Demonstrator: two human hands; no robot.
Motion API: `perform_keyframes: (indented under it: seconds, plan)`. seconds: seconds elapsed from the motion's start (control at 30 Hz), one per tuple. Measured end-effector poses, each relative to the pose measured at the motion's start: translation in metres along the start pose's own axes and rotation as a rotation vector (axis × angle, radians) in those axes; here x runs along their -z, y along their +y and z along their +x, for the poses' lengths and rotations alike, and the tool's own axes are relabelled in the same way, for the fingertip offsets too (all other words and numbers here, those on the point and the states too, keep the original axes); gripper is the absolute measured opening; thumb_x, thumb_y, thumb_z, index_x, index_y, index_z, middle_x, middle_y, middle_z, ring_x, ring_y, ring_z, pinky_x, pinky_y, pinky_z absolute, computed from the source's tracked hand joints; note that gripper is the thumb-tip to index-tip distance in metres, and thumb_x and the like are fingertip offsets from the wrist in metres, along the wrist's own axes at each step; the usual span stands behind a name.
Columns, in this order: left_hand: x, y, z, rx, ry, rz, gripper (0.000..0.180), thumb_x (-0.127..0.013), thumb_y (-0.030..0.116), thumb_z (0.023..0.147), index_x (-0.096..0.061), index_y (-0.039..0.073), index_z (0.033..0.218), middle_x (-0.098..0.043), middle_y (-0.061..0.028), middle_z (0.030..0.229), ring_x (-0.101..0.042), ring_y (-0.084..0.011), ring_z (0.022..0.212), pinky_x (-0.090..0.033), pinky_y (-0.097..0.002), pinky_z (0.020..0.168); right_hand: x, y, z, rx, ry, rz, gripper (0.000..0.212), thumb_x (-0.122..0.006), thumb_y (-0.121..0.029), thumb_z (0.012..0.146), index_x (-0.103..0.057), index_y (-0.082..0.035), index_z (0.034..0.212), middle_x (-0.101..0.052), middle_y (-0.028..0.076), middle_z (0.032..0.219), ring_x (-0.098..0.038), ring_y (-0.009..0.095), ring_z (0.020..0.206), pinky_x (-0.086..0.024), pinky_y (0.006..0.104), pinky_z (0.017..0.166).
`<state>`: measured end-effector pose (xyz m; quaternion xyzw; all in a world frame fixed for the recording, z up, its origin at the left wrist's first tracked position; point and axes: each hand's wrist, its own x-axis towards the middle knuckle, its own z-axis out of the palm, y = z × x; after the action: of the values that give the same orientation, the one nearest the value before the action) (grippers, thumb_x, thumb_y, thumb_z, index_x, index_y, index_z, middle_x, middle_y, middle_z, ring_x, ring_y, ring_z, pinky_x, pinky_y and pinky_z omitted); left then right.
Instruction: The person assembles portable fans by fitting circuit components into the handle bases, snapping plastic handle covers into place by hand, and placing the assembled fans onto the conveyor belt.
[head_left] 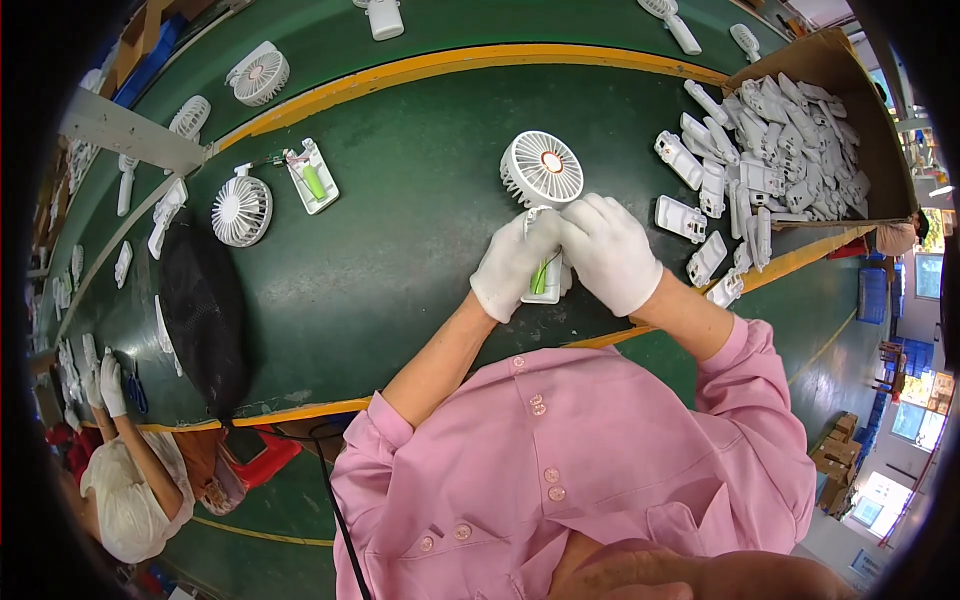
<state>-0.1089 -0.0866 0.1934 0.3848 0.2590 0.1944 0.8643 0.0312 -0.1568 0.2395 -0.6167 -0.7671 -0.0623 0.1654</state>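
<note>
Both of my hands wear white gloves and meet over a small white handheld fan [541, 170], whose round grille with an orange centre ring points away from me. My left hand [513, 262] closes round the fan's white handle housing [543, 284], where a green battery cell shows. My right hand [607, 250] is closed at the top of the handle, just below the fan head. Its fingertips and the handle's neck are partly hidden. To the left lie another fan head [242, 211] and an opened handle shell [314, 178] with a green cell, joined by wires and a small board.
At the right a cardboard box [835, 75] holds many white handle shells, with several spilled onto the green table [390, 250]. A black bag-like object [203, 320] lies left. Beyond the yellow rail [440, 57] are more fans [262, 77]. A co-worker's gloved hand [111, 385] appears far left.
</note>
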Motion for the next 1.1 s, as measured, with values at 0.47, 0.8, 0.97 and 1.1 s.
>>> perform_keyframes:
  seconds: [0.47, 0.8, 0.97, 1.1]
  plan:
    - [0.004, -0.030, 0.014, -0.472, 0.121, 0.565, 0.033, -0.065, -0.001, 0.072, -0.051, 0.002, 0.102, -0.061, -0.0066, 0.087, -0.062, -0.0131, 0.064, -0.052, -0.0276, 0.058, -0.006, 0.005, -0.002, 0.140, -0.098, -0.012, 0.037, -0.063, -0.015, 0.069, -0.060, -0.011, 0.107, -0.051, 0.001, 0.085, -0.053, 0.021, 0.085, -0.044, 0.0337, 0.075]
    - [0.012, -0.018, 0.014, -0.110, -0.260, -0.121, 0.033, -0.052, 0.021, 0.092, -0.047, 0.000, 0.117, -0.062, -0.0116, 0.095, -0.065, -0.0216, 0.085, -0.054, -0.0321, 0.070, -0.007, 0.020, 0.006, 0.104, 0.011, 0.123, 0.054, -0.064, -0.012, 0.074, -0.050, -0.007, 0.125, -0.056, 0.004, 0.084, -0.057, 0.023, 0.079, -0.046, 0.0348, 0.072]
    - [0.003, -0.018, 0.016, -0.015, -0.061, -0.381, 0.036, -0.047, 0.029, 0.098, -0.049, -0.001, 0.118, -0.061, -0.0115, 0.103, -0.064, -0.0223, 0.089, -0.056, -0.0338, 0.076, -0.013, 0.014, 0.007, 0.103, 0.078, 0.135, 0.055, -0.065, -0.007, 0.074, -0.049, -0.008, 0.126, -0.055, 0.006, 0.076, -0.056, 0.025, 0.072, -0.046, 0.0368, 0.068]
    - [0.001, -0.015, 0.012, -0.012, -0.016, -0.282, 0.032, -0.045, 0.027, 0.099, -0.049, 0.001, 0.118, -0.060, -0.0110, 0.103, -0.064, -0.0211, 0.091, -0.056, -0.0346, 0.077, -0.011, 0.013, 0.004, 0.023, 0.066, 0.145, 0.044, -0.066, -0.010, 0.074, -0.056, -0.008, 0.117, -0.056, 0.006, 0.078, -0.057, 0.025, 0.074, -0.046, 0.0384, 0.067]
